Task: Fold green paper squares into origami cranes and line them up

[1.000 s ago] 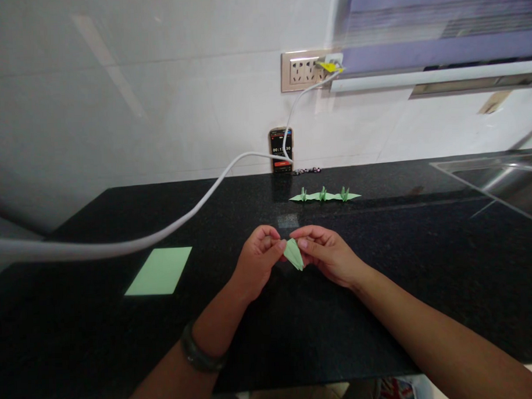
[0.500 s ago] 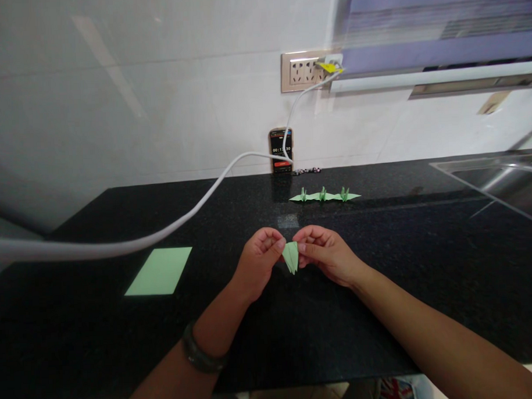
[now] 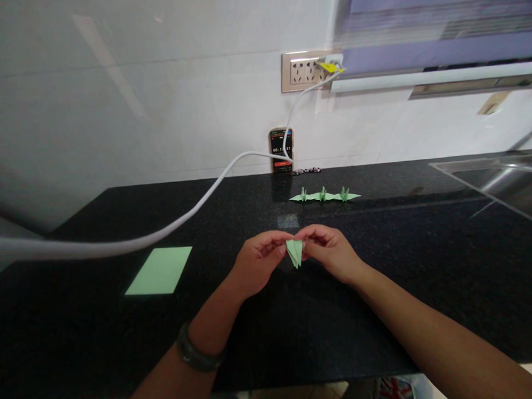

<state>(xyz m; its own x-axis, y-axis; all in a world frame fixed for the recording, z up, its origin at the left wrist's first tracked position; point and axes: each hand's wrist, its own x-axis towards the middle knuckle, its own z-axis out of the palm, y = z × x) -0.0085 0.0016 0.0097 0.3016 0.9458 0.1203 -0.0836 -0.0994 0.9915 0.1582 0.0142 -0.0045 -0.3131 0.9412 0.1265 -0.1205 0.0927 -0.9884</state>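
Note:
A small folded piece of green paper point(image 3: 295, 252) hangs point down between both of my hands, just above the black counter point(image 3: 297, 332). My left hand point(image 3: 259, 261) pinches its top left edge with thumb and fingertips. My right hand point(image 3: 326, 251) pinches the top right edge, fingers curled over it. A dark band sits on my left wrist. Three finished green paper cranes point(image 3: 323, 195) stand in a row farther back on the counter. A flat sheet of green paper point(image 3: 159, 271) lies to the left of my hands.
A phone point(image 3: 282, 150) showing a timer leans against the white wall, with a white cable point(image 3: 171, 226) running from the wall socket point(image 3: 307, 70) across the left of the counter. A steel sink point(image 3: 496, 177) sits at the right.
Both hands have closed in on the folded paper and lifted slightly; the paper has turned from slanted to pointing straight down and looks narrower.

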